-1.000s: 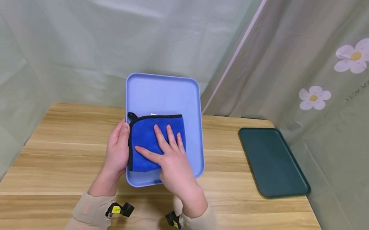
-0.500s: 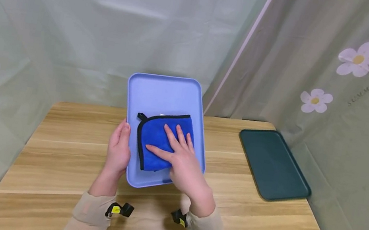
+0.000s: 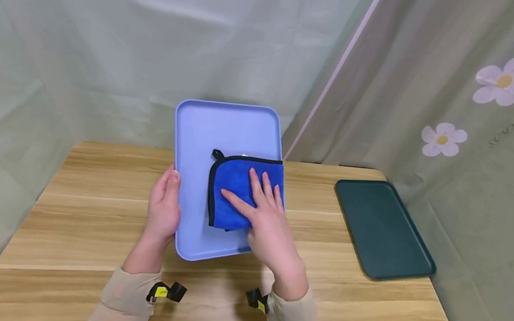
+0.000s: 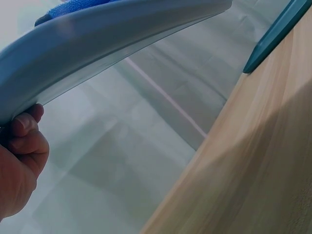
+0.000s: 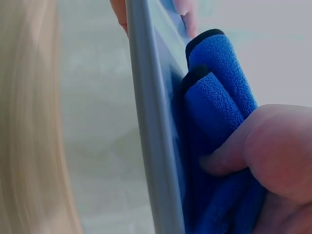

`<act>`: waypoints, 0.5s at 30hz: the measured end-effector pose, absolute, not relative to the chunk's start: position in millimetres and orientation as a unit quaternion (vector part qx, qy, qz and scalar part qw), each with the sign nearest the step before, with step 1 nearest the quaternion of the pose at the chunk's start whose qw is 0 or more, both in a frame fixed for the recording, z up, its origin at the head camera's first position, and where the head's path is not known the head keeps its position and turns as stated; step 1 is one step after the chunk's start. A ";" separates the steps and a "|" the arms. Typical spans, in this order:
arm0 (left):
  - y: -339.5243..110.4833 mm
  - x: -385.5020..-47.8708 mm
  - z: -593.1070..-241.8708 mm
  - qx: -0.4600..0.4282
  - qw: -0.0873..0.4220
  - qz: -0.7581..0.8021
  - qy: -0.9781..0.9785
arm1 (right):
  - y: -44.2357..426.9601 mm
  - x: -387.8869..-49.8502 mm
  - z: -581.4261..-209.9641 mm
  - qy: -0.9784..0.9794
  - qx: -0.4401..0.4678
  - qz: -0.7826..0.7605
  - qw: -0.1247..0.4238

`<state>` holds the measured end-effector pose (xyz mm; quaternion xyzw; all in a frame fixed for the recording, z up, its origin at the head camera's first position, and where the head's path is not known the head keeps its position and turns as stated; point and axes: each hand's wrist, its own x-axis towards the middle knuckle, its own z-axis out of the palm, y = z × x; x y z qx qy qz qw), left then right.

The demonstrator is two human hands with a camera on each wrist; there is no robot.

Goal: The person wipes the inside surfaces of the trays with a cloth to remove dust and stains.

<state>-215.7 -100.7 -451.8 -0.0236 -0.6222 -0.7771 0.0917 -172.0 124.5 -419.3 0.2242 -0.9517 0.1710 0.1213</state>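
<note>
Grips light-blue tray [image 3: 211, 131] at its left edge with left hand [image 3: 164, 213], tilted above wooden table [image 3: 89, 201]. Presses folded blue cloth [image 3: 235, 177] against tray's right side with outspread right hand [image 3: 271, 236]. Includes dark green tray [image 3: 384, 231] at table's right.

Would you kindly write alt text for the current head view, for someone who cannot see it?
A left hand holds a light-blue tray above a wooden table, while a spread right hand presses a folded blue cloth against the tray. A dark green tray lies on the table at the right; curtains hang behind.
</note>
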 end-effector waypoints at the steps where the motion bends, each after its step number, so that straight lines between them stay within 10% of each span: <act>1: -101.0 -215.6 -452.0 -0.023 0.092 -0.777 -0.622 | 123.5 -171.1 -418.6 -0.953 0.220 0.169 0.119; 15: -103.8 -214.2 -454.1 -0.029 0.093 -0.780 -0.618 | 110.5 -164.3 -416.6 -0.955 0.219 0.167 0.111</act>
